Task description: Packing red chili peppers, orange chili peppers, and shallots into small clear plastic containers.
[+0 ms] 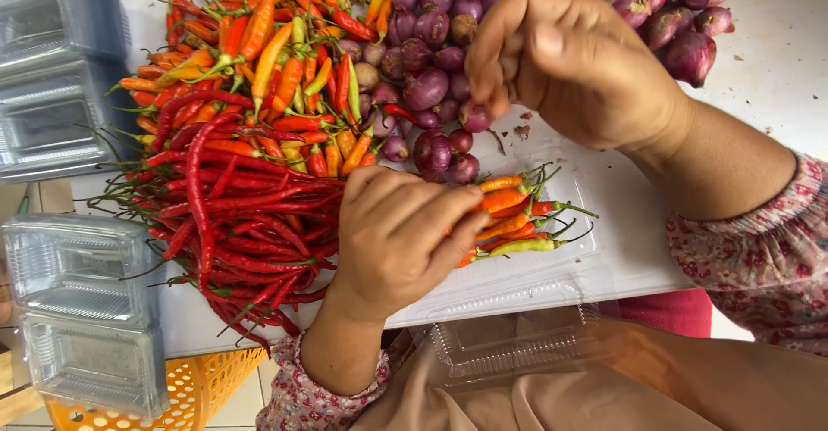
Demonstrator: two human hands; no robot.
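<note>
Near the counter's [776,43] front edge, the left hand [401,228] closes on small orange chillies [509,211] over a clear plastic tray [552,263]. Toward the far edge, the right hand [561,60] pinches one shallot [474,116] from the heap.

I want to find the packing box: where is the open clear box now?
The open clear box lies at the table's near edge, under the left hand, holding small chillies.

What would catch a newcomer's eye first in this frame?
The big heap of red and orange chillies at left on the white table, with purple shallots above. At centre the left hand presses small chillies into a clear tray; the right hand picks at the shallots.
</note>
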